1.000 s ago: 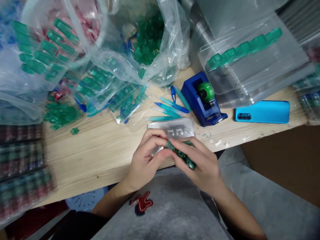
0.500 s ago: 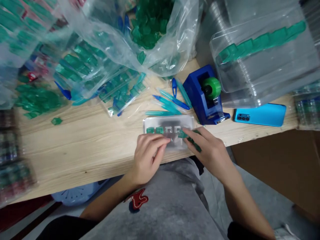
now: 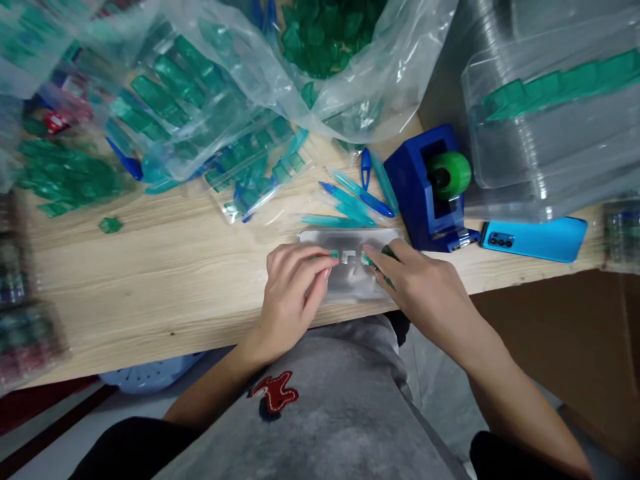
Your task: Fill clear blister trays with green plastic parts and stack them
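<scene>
leaning in from the near edge of the counter (image 3: 175, 280), both hands meet over a shallow clear tray (image 3: 350, 288). the tray lies flat by that edge, its long axis running left to right, roughly along the edge; its long sides face the person and the back of the counter. a row of small square-looking slots follows that same axis, and one slot (image 3: 349, 257) shows open between the hands.

the left hand (image 3: 289, 290) covers the tray's left end, fingers bunched narrow with the tips at a green piece (image 3: 334, 255) in the row; i can't tell whether they pinch it or only touch it. the right hand (image 3: 431, 283) comes over the right end, its forefinger down on another green piece (image 3: 367, 259), while its curled fingers hold darker green pieces (image 3: 389, 253), partly hidden, so their number is unclear.

just behind the tray lie thin blue and teal plastic strips (image 3: 345, 208), pointing several ways. to the right stands a blue tape dispenser (image 3: 413, 200) with a green roll (image 3: 457, 175), and beside it a blue phone (image 3: 545, 240), camera end towards the dispenser. farther left, a loose green piece (image 3: 110, 225) sits near a green heap (image 3: 70, 177).
</scene>
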`<state>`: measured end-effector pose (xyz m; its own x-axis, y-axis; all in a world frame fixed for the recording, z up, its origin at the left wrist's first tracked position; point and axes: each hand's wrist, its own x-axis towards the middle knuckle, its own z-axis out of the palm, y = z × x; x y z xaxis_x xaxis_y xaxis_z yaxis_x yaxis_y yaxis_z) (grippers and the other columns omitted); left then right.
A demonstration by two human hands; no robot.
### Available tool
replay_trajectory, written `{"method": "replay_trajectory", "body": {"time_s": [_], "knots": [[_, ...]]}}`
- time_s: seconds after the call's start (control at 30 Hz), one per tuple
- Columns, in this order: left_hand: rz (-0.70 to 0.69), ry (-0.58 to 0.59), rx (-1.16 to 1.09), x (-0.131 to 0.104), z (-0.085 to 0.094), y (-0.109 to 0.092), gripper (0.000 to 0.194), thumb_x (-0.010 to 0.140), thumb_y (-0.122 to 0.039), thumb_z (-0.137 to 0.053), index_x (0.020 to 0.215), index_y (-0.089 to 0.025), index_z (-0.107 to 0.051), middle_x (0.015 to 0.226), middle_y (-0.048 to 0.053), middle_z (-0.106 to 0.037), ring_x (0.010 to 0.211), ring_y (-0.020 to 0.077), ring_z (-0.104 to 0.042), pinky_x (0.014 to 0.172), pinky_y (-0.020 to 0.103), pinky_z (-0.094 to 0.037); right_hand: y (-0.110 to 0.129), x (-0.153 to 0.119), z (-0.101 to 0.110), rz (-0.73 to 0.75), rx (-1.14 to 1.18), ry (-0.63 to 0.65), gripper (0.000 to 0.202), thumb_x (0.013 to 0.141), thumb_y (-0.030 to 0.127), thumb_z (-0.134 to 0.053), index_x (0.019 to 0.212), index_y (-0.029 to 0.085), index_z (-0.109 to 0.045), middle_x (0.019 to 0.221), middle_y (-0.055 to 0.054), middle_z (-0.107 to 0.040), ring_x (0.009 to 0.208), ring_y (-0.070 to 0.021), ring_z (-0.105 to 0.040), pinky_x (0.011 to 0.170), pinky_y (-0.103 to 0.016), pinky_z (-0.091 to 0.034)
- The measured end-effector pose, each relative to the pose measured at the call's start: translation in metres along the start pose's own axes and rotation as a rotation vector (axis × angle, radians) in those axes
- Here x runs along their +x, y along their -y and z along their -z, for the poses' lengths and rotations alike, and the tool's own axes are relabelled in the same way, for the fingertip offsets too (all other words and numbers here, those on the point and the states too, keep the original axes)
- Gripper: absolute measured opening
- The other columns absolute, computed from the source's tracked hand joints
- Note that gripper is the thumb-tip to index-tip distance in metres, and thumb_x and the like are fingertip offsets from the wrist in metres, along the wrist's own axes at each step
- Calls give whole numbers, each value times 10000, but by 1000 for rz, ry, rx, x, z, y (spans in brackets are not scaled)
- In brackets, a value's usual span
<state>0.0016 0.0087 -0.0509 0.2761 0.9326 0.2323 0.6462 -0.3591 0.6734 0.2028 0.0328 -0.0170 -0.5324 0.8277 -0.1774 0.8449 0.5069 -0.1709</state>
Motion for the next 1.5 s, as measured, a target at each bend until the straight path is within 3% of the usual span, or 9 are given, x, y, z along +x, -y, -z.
{"method": "replay_trajectory", "body": {"time_s": [0.23,0.4,0.5,0.63,0.77,0.93,1.07,1.27,1.5], "knots": [[-42,20,59,2,-3,3,178,904,-98,-536,1039,-200,-591,1041,79,-663,1003,226,-565,915,415,-435,2,6,1,-84,52,71,339,845,106,-626,1180,116,-678,945,-134,-701,666,-212,-672,447,-271,-375],[-9,4,-69,4,3,-3,193,913,-89,-533,1052,-212,-584,1044,50,-654,1015,187,-579,914,371,-453,-3,-5,2,-263,800,-154,350,880,275,-646,1211,162,-666,959,-84,-720,856,-205,-692,693,-296,-547],[-10,54,-214,9,8,-13,206,912,-136,-570,1096,-229,-572,1040,29,-648,1019,165,-588,891,325,-481,5,-11,2,-323,1258,-132,372,853,343,-675,1210,238,-671,1025,-35,-748,939,-187,-701,823,-304,-567],[-49,133,-292,15,11,-26,274,901,-192,-605,1168,-233,-558,1059,40,-633,1021,167,-593,879,311,-501,17,-10,1,-272,1490,-95,413,824,302,-711,1232,302,-648,1253,8,-674,1164,-178,-629,1004,-311,-503],[73,133,-471,14,10,-31,224,897,-163,-596,1107,-239,-588,1049,24,-635,992,147,-612,860,278,-514,20,-11,3,-241,1489,-114,420,811,273,-723,1224,295,-652,1255,8,-673,1157,-179,-633,1001,-315,-508],[331,102,-725,14,11,-35,199,837,-145,-671,1007,-233,-614,921,-13,-680,846,121,-668,758,233,-551,23,-18,7,-330,1294,-288,174,840,193,-673,997,245,-728,867,16,-735,793,-129,-685,733,-239,-551],[395,124,-773,16,13,-35,163,805,-152,-707,929,-220,-625,862,-22,-678,825,118,-670,751,227,-557,25,-20,8,-267,1186,-368,158,834,158,-677,955,253,-711,831,33,-694,747,-110,-630,687,-226,-501],[236,129,-771,18,14,-32,176,812,-78,-670,886,-213,-586,914,-4,-629,895,121,-641,803,240,-546,22,-20,4,-260,1250,-325,124,841,142,-655,937,219,-676,808,23,-673,749,-119,-632,701,-240,-505],[-2,87,-547,4,12,-34,275,833,-25,-613,1006,-235,-572,986,18,-614,931,136,-622,827,283,-536,24,-25,6,-64,919,-556,160,833,71,-574,881,220,-606,789,0,-620,719,-128,-611,606,-243,-502]]}}
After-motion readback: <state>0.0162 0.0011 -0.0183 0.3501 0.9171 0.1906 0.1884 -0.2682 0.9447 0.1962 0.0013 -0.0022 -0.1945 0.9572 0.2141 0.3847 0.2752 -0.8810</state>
